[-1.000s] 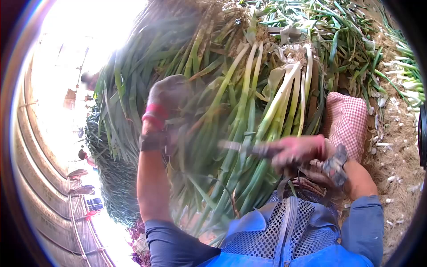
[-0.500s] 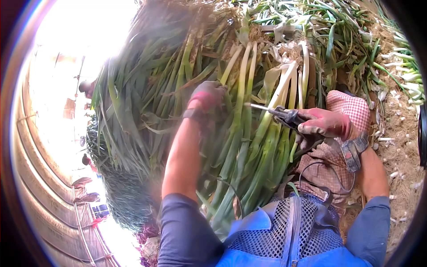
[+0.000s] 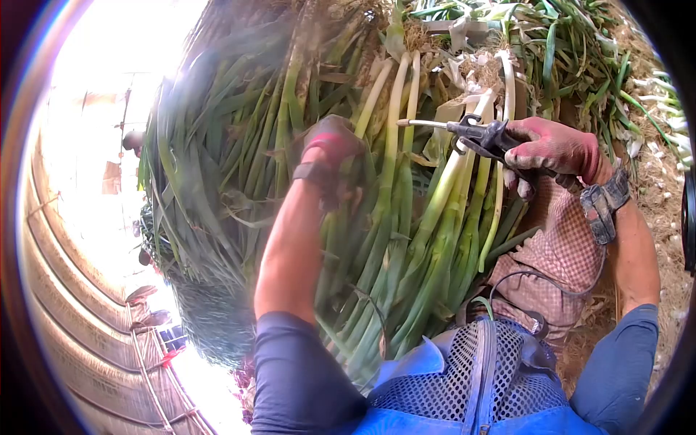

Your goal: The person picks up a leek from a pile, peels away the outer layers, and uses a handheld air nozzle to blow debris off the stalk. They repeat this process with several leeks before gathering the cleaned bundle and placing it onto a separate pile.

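My right hand (image 3: 554, 151), in a red and grey glove, is closed round the handle of a black air blow gun (image 3: 482, 135). The gun's thin metal nozzle points left, above the pale leek stems. My left hand (image 3: 332, 141), gloved and blurred, is over the leek pile with its fingers curled downward; what lies inside them is hidden. Beside it, several leeks (image 3: 395, 130) lie with white root ends away from me and green leaves toward my lap. A wider bunch of leeks (image 3: 449, 196) spreads below the gun.
A big heap of leek leaves (image 3: 210, 167) fills the left side. Trimmed leeks (image 3: 674, 123) lie at the far right, near ground (image 3: 652, 196) littered with roots and scraps. A thin hose (image 3: 540, 274) crosses my checkered trouser leg (image 3: 551, 232). Another person (image 3: 133, 141) is at the far left.
My right hand has moved up and slightly right with the blow gun, whose nozzle is now nearly level. My left hand has shifted slightly up and left.
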Available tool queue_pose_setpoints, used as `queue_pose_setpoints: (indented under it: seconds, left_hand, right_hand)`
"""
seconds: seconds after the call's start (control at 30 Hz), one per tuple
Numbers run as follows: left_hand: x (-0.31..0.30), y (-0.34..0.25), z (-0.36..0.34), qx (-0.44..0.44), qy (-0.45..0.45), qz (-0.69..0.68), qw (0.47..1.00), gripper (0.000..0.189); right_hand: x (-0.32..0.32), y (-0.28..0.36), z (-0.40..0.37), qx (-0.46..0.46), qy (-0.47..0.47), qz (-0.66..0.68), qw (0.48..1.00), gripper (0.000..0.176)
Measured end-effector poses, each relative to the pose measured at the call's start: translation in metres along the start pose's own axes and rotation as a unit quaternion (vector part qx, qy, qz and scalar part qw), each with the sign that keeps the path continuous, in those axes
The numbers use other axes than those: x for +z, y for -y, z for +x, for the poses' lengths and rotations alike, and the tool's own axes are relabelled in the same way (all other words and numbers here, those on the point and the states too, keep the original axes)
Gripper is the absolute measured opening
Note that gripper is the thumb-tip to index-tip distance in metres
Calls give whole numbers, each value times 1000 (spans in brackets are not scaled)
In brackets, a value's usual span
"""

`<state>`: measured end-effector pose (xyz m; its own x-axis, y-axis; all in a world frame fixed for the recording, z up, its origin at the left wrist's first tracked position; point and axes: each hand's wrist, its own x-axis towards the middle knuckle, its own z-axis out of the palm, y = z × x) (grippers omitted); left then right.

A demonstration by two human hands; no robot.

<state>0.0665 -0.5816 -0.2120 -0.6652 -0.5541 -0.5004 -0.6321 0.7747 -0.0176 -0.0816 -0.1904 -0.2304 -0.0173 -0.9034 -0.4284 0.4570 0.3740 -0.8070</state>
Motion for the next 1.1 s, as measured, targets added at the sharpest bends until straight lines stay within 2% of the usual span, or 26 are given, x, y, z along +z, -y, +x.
queue_pose_setpoints:
  seconds: [0.03, 0.1, 0.17, 0.2, 0.23, 0.3, 0.33, 0.37, 0.43, 0.47, 0.53, 0.6, 0.67, 0.7, 0.77, 0.8, 0.83, 0.9, 0.97, 1.03, 1.1]
  left_hand:
    - [2, 10, 6, 12, 11, -96, 995, 49]
    - [-15, 6, -14, 19, 17, -100, 995, 45]
    - [-34, 3, -39, 24, 62, -158, 985, 42]
    - [-37, 7, -46, 55, 62, -182, 980, 43]
    - [-40, 9, -52, 50, 58, -183, 980, 43]
    - [-47, 0, -71, 82, 48, -163, 982, 43]
    - [-53, -4, -79, 82, 80, -151, 982, 45]
    - [-52, -5, -83, 79, 77, -150, 982, 45]
    - [-48, -5, -91, 113, 37, -136, 984, 44]
    - [-48, -4, -94, 130, 34, -104, 985, 43]
    - [-47, 0, -101, 113, 56, -131, 983, 44]
    - [-44, 5, -102, 98, 78, -157, 980, 45]
    - [-37, 10, -102, 138, 56, -76, 986, 51]
    - [-35, 11, -102, 135, 57, -75, 986, 51]
    - [-31, 13, -103, 106, 72, -78, 989, 54]
    - [-29, 14, -105, 104, 73, -80, 989, 54]
    - [-26, 14, -106, 123, 72, -93, 986, 53]
    - [-25, 13, -110, 142, 70, -108, 981, 51]
    - [-22, 7, -113, 169, 83, -73, 979, 49]
    - [-15, -1, -115, 163, 77, -72, 981, 48]
    - [-8, -2, -114, 155, 70, -69, 983, 47]
  right_hand:
    - [-2, 0, -2, 3, 7, -4, 1000, 50]
    - [4, -1, 2, 11, 20, 4, 1000, 48]
    - [18, -1, 14, 63, 75, -47, 994, 48]
    - [30, 3, 18, 78, 104, -58, 990, 48]
    - [43, 11, 17, 97, 152, -66, 981, 55]
    - [69, -4, 29, 82, 256, -19, 963, 62]
    - [76, -2, 33, 42, 280, -121, 951, 64]
    - [84, -3, 31, -20, 265, -184, 946, 63]
    - [78, 2, 23, 53, 269, -122, 954, 67]
    - [72, 5, 16, 56, 242, -109, 962, 69]
    - [71, 24, -3, 64, 187, -109, 974, 76]
    - [73, 18, -3, 52, 219, -94, 970, 77]
    - [84, 2, 1, 47, 254, -54, 964, 78]
    - [95, 5, 8, 48, 276, -132, 951, 80]
    - [110, -4, 14, 18, 307, -172, 936, 83]
    - [111, -21, 20, -52, 300, -177, 936, 83]
    - [103, -23, 20, -51, 302, -177, 935, 83]
    - [91, -9, 17, 42, 289, -122, 949, 80]
    - [89, -5, 5, 27, 218, -132, 967, 79]
    - [93, -3, -4, 91, 223, -156, 958, 79]
    - [112, -15, -4, 86, 278, -190, 938, 78]
